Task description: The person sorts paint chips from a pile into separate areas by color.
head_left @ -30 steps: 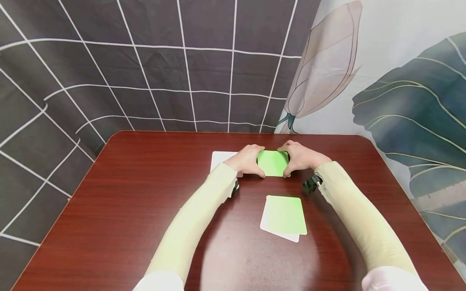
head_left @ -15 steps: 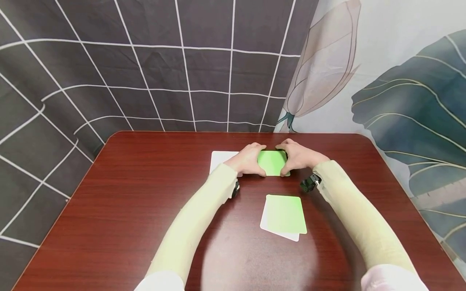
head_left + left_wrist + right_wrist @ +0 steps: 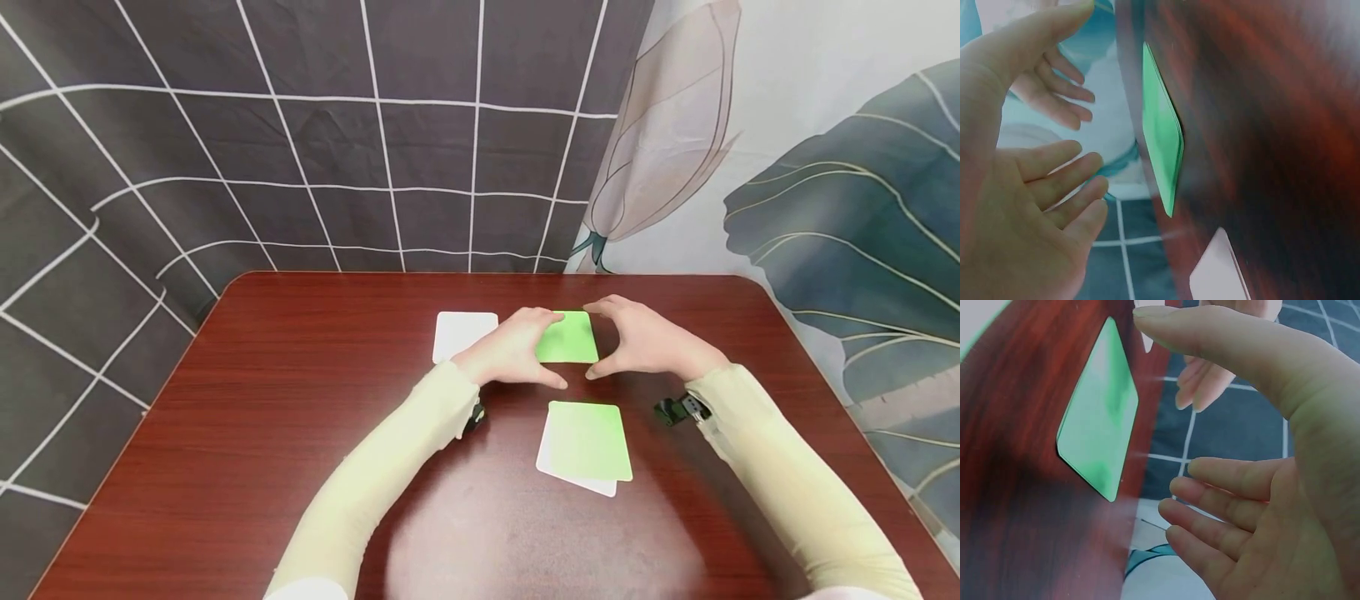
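Note:
A square green card (image 3: pixel 572 337) with rounded corners lies flat near the table's back edge. My left hand (image 3: pixel 516 350) hovers over its left side with fingers and thumb spread, holding nothing. On the other side, my right hand (image 3: pixel 643 340) is also raised and apart from the card, its thumb and fingers loosely bent. Both wrist views show a gap between the fingers and the green card (image 3: pixel 1161 134); its edge looks layered in the left wrist view. To its left lies a white card (image 3: pixel 459 333), partly covered by my left hand.
Closer to me, another green card (image 3: pixel 591 442) rests askew on a white card (image 3: pixel 588 485). The reddish-brown wooden table (image 3: pixel 300 400) ends at a dark gridded curtain (image 3: pixel 427 150) and a curtain with a leaf print (image 3: pixel 840 208).
Both hands have let go of the far green card's sides and drawn slightly up and towards me. The right hand has moved right. The cards stay in place.

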Demonstrator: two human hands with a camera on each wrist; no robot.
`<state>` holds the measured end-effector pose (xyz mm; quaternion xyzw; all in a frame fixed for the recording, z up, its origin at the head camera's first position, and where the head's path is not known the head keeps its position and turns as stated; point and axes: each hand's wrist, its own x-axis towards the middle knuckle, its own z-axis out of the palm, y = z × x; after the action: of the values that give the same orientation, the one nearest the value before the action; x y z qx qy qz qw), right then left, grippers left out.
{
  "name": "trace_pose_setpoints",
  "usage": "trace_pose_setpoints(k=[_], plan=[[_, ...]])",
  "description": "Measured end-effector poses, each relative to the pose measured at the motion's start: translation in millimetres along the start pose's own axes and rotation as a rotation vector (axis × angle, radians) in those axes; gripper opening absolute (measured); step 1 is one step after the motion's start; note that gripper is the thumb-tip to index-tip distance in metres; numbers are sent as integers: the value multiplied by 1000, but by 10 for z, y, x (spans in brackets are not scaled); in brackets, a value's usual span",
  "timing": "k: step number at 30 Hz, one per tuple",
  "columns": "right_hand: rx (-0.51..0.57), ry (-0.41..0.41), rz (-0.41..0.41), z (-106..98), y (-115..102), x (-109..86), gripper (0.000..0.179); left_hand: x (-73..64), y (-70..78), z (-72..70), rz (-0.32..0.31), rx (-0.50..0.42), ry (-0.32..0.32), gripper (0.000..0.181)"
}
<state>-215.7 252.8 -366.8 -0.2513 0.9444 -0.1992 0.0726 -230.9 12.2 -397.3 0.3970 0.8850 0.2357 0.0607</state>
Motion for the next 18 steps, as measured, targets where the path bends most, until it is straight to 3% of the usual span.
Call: trace_pose_setpoints(k=[9,18], plan=[[-41,36,22,30,-120,-469,102,-310,296,151,68,54,-69,101],[-55,-4,-34,198,-298,-753,95,-577,604,364,40,86,-76,102]])
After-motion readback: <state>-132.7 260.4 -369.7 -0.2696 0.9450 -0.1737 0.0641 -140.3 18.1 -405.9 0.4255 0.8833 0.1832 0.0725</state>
